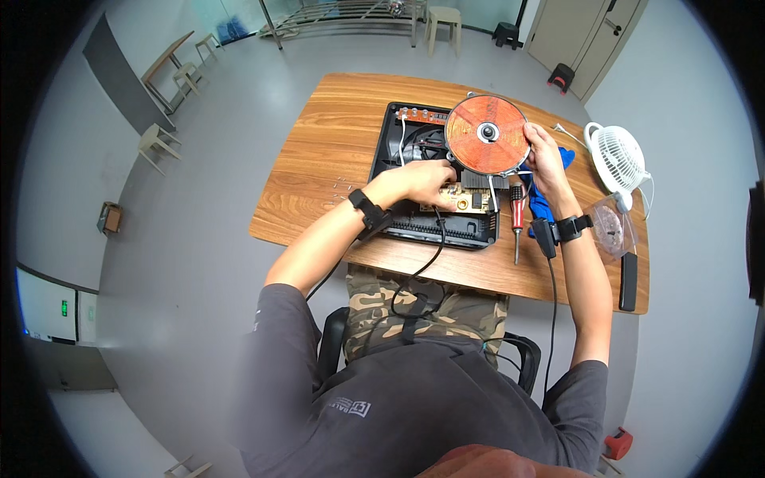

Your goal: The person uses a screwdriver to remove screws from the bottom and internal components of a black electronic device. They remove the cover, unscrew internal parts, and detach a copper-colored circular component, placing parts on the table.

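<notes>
A round induction coil (470,131) of copper wire is tilted up over the right part of an opened black induction cooker base (470,233). My right hand (544,159) grips the coil's right rim, thumb on its top face. My left hand (430,183) reaches into the base below the coil's left edge, its fingers bent beside the yellowish circuit board (470,199). Its fingertips are partly hidden, so what they pinch does not show. A grey finned heat sink (486,182) sits under the coil. Along the back of the base runs an orange control board (422,117).
A red-handled screwdriver (517,215) lies right of the base, beside blue cloth (540,209). Farther right are a white fan (617,158), a clear container (615,227) and a black bar-shaped object (629,283). Small screws (341,187) lie left. A black cord (434,255) crosses the front edge.
</notes>
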Action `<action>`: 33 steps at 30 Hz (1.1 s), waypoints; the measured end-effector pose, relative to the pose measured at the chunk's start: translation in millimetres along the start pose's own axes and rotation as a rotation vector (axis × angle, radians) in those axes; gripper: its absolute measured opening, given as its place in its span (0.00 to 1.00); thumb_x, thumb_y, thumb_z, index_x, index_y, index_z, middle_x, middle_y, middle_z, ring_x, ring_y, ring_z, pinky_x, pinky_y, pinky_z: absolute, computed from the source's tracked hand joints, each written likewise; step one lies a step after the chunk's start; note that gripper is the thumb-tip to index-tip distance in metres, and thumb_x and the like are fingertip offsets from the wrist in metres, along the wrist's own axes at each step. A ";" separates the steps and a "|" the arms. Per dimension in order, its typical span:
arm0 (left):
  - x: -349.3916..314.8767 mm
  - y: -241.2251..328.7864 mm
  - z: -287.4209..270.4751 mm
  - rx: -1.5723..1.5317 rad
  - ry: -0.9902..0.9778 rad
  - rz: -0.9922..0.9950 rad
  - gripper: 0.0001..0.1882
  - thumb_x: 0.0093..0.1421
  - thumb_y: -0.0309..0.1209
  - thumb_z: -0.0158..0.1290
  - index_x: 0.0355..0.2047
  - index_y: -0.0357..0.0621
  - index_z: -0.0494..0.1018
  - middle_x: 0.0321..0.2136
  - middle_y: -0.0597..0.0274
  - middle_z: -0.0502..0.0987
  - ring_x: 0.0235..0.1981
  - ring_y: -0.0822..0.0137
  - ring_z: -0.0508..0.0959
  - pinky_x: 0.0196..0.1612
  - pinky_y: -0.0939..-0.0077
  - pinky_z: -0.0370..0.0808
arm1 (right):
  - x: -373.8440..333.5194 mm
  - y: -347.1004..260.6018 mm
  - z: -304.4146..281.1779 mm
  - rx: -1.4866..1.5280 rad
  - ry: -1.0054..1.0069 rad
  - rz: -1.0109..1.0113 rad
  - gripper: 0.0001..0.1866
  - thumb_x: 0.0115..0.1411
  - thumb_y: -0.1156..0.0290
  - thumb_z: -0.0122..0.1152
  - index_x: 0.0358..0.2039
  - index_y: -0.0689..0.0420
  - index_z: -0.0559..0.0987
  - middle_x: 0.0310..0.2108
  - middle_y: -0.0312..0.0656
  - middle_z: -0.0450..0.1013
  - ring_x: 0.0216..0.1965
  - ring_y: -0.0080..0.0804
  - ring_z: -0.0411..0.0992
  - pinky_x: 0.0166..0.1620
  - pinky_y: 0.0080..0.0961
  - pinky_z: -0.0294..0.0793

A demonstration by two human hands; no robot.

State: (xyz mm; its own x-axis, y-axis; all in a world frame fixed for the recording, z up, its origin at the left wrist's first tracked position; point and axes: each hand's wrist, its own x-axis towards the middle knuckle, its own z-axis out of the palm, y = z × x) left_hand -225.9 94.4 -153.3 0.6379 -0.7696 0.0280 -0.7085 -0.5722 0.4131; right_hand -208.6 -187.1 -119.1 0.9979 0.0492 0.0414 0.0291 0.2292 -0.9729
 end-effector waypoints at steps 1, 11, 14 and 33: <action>-4.0 -4.1 -4.7 -0.047 0.035 0.000 0.31 0.57 0.48 0.65 0.47 0.32 0.77 0.45 0.44 0.78 0.47 0.47 0.80 0.51 0.59 0.78 | -0.3 -0.6 4.6 -0.004 0.001 0.006 0.12 0.73 0.61 0.54 0.47 0.55 0.77 0.21 0.20 0.61 0.17 0.09 0.52 0.21 0.12 0.48; -49.9 -50.2 -38.7 -0.039 0.226 -0.105 0.08 0.59 0.26 0.58 0.38 0.37 0.81 0.35 0.49 0.80 0.39 0.52 0.82 0.44 0.62 0.79 | 7.7 24.4 -6.2 -0.023 0.021 0.049 0.15 0.73 0.61 0.54 0.49 0.58 0.79 0.23 0.22 0.66 0.18 0.11 0.54 0.22 0.14 0.51; -57.8 -42.3 -29.0 -0.014 0.109 -0.043 0.08 0.60 0.27 0.58 0.39 0.38 0.81 0.37 0.51 0.79 0.41 0.51 0.80 0.47 0.61 0.78 | 5.6 29.9 1.2 -0.071 0.081 0.080 0.15 0.73 0.61 0.54 0.49 0.58 0.79 0.22 0.22 0.66 0.18 0.11 0.54 0.22 0.14 0.52; -41.4 -43.4 3.7 0.063 0.075 -0.061 0.10 0.59 0.33 0.62 0.35 0.40 0.82 0.33 0.49 0.82 0.39 0.48 0.82 0.44 0.58 0.78 | 22.0 58.5 -3.7 -1.142 0.061 0.007 0.23 0.64 0.54 0.61 0.43 0.65 0.83 0.38 0.60 0.80 0.44 0.55 0.80 0.49 0.41 0.78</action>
State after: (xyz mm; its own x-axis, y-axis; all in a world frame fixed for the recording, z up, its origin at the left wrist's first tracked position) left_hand -222.7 150.1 -175.8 0.6994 -0.7110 0.0732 -0.6838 -0.6357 0.3583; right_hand -184.7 -176.2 -176.0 0.9985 -0.0079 0.0543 0.0271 -0.7898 -0.6127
